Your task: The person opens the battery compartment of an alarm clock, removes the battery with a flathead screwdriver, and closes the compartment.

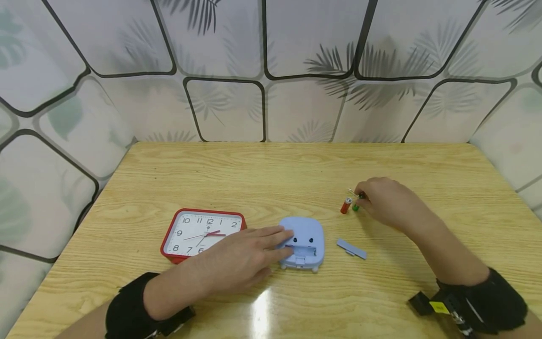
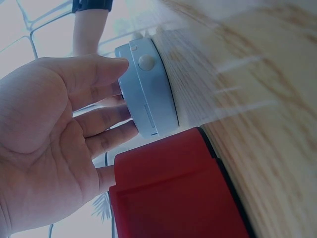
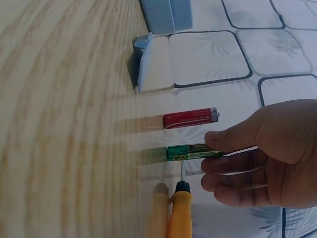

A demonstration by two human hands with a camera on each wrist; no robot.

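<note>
A small light-blue device point(image 1: 302, 228) lies with its battery compartment uncovered. My left hand point(image 1: 241, 256) rests straight fingers on the device's left side, its wrist passing over the red-framed clock point(image 1: 182, 214). At the right, my right hand point(image 1: 389, 205) pinches the top of a green battery point(image 3: 185, 151) between thumb and fingers, the battery standing upright on the table. Close beside it stands a red battery point(image 1: 346, 205). A screwdriver with an orange handle point(image 3: 181, 210) lies just beyond; the hand mostly hides it in the head view.
The light-blue battery cover point(image 1: 351, 248) lies between the device and my right forearm. Everything is on a wood-grain table point(image 1: 254, 179), with a patterned wall covering point(image 1: 305, 108) behind its far edge.
</note>
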